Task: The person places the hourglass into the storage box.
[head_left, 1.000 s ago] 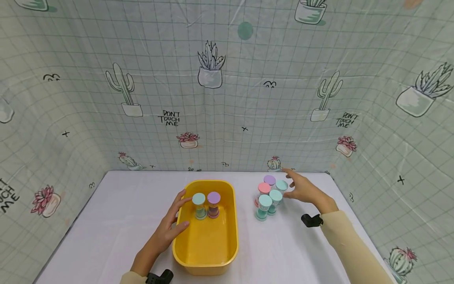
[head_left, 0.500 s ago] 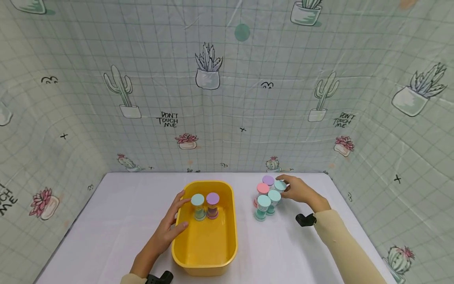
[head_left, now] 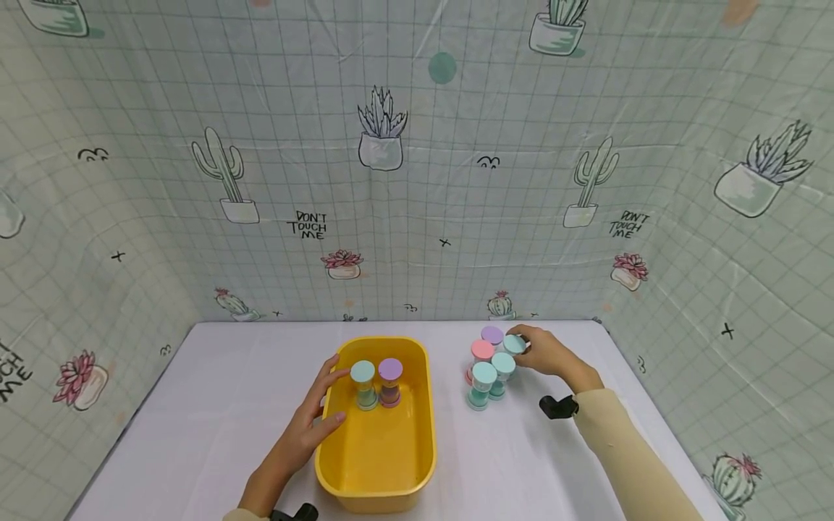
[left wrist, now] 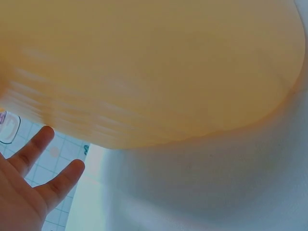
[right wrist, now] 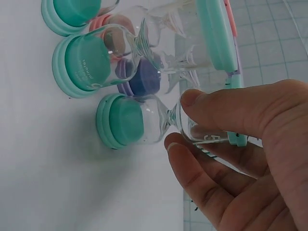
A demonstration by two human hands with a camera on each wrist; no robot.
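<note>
My right hand (head_left: 547, 351) holds a teal-capped hourglass sand timer (right wrist: 127, 121) by its upper glass bulb, thumb on one side and fingers on the other. It belongs to a close group: two more teal timers (head_left: 483, 376), a pink one (head_left: 482, 351) and a purple one (head_left: 491, 334). In the right wrist view the teal sand lies in the lower bulbs. My left hand (head_left: 309, 423) rests at the left rim of a yellow tub (head_left: 433, 434) with fingers spread. Inside the tub stand a teal timer (head_left: 363, 373) and a purple timer (head_left: 390, 370).
A white cloth covers the table (head_left: 521, 463). Behind and on both sides rises a gridded fabric backdrop (head_left: 417, 195) printed with potted cacti. The timer group stands to the right of the tub, towards the back of the table.
My right hand has moved left to the rear teal timer, and its fingers have closed round it. The left hand stays at the tub's rim.
</note>
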